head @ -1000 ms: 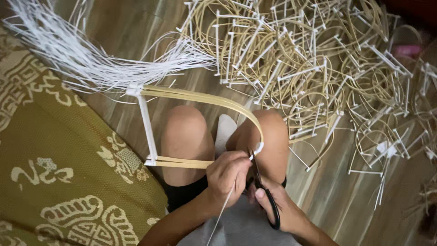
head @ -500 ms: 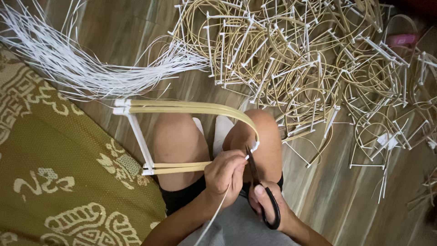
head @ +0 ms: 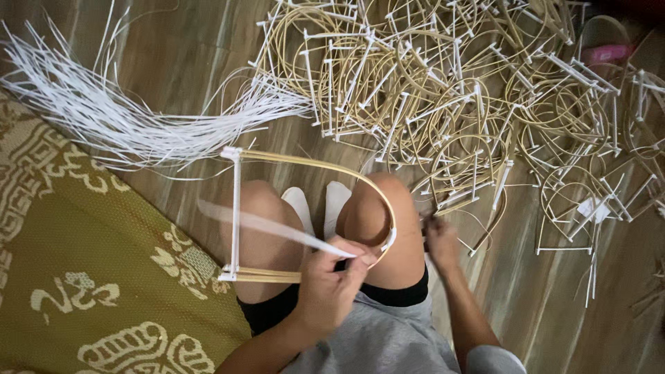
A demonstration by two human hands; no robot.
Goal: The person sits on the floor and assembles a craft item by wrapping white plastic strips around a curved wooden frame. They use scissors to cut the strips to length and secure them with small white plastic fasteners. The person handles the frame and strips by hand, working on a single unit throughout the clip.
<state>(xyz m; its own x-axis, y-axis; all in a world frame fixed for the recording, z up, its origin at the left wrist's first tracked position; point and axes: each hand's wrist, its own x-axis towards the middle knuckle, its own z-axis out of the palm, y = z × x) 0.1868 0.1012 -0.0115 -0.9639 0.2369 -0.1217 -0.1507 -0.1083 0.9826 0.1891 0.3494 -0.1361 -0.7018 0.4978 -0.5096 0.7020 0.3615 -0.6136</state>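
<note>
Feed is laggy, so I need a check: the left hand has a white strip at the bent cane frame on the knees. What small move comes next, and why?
Probably draw the white strip snug around the cane frame near its curved end. The left hand pinches the strip beside the white binding there, and the strip's loose length trails blurred across the frame. The right hand is off the frame, down at the floor beside the knee.

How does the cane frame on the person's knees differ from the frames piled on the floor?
The frame on the knees lies alone across both knees, steadied by the left hand; the piled frames lie tangled and overlapping on the wood floor. A loose white strip crosses the knee frame; none shows trailing from the piled ones. The right hand rests at the pile's edge. Both share bent tan cane and white bars.
</note>
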